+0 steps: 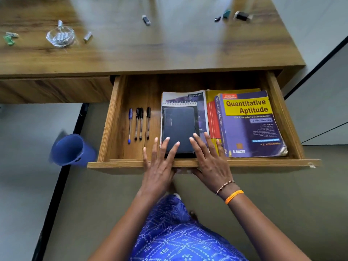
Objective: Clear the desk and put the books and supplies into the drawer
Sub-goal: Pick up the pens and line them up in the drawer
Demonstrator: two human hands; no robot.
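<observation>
The wooden drawer [111, 117] stands pulled out from under the desk [169, 49]. Inside lie several pens [139, 123] on the left, a black diary [178, 127] on top of notebooks [202, 112] in the middle, and a purple "Quantitative Aptitude" book [250, 125] on a yellow book at the right. My left hand [160, 162] and my right hand [211, 159] lie flat over the drawer's front edge. Their fingers are spread over the near end of the black diary, and the thumbs hook under the front panel.
On the desk top are a glass dish [60, 35], small erasers and sharpeners [87, 36], a green item [9, 38] at the far left and small dark items [242, 16] at the back right. A blue cup [72, 149] shows blurred at the drawer's left.
</observation>
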